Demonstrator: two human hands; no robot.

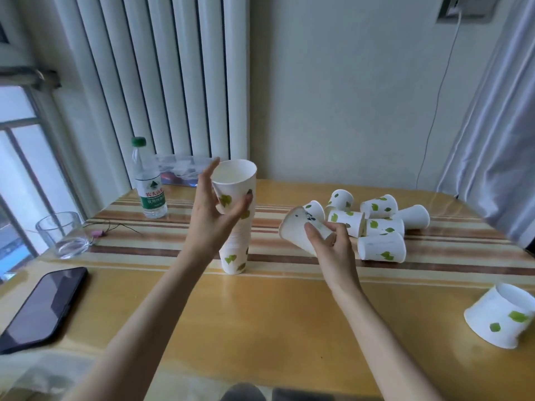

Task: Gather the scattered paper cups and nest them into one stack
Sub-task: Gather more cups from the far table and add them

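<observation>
A tall stack of nested cups [236, 227] stands upright mid-table, mouth up, with bare wood in front of it toward the near edge. The left hand [212, 215] steadies its upper part, thumb on the front wall, fingers spread loosely behind the rim. Just to the right, the right hand [333, 244] pinches a single cup [298, 230], tilted with its mouth facing left, lifted off the table [275, 319]. Behind it a cluster of loose cups [376, 224] lies tipped over, and one more cup [502, 316] sits near the right edge. Far left stands a water bottle [148, 180], green label in Chinese characters; a glass [62, 234] and a phone [40, 311] lie nearer.
</observation>
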